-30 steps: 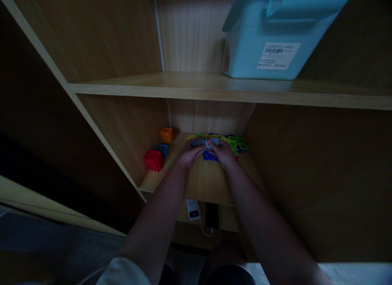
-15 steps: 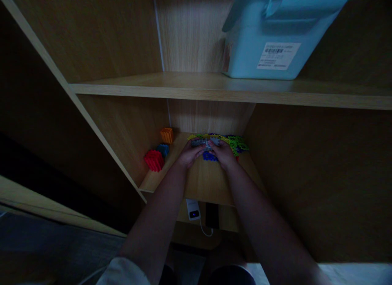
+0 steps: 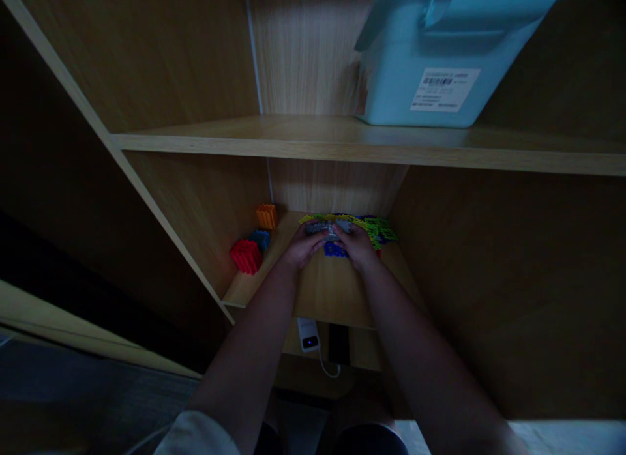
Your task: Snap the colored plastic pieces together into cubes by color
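Observation:
Both my hands are deep in the middle shelf compartment, gripping grey interlocking plastic pieces (image 3: 330,231) between them. My left hand (image 3: 304,244) is closed on the left part of the grey pieces, its thumb along the near side. The right part sits in the closed fingers of my right hand (image 3: 357,244). Whether the grey parts are joined is too dim to tell. Just below the hands lies a blue notched piece (image 3: 336,249). Yellow pieces (image 3: 313,218) and a pile of green pieces (image 3: 379,229) lie behind and to the right.
At the left wall stand a red ridged block (image 3: 246,256), a blue one (image 3: 261,238) and an orange one (image 3: 267,216). A light-blue bin (image 3: 425,70) rests on the shelf (image 3: 313,148) above. Below are a white device (image 3: 308,334) with a cable and a dark flat object (image 3: 339,344).

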Available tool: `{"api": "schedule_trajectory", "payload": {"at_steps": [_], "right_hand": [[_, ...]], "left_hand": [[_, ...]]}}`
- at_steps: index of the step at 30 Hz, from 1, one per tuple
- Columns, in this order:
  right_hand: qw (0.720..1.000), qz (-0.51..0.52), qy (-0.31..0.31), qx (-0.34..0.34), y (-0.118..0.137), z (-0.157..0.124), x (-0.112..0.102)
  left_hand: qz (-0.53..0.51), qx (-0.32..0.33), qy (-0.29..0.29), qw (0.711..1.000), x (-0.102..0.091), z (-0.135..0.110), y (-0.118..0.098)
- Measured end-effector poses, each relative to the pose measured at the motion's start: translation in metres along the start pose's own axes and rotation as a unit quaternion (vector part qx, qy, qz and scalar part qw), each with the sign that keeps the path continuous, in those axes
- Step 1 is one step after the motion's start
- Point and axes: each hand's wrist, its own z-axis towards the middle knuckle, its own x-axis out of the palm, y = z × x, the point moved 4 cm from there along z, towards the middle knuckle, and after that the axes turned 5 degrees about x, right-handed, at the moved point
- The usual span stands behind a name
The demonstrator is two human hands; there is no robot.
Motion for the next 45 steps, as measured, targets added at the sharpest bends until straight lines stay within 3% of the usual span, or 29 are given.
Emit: {"api": "schedule_trajectory", "payload": {"at_steps": [45], "right_hand": [[1.0, -0.011, -0.008, -0.002, 0.0008, -0.0004, -0.0004]], "left_hand": [[-0.002, 0.009, 0.006, 1.0, -0.0017, 0.0031, 0.0033]]}}
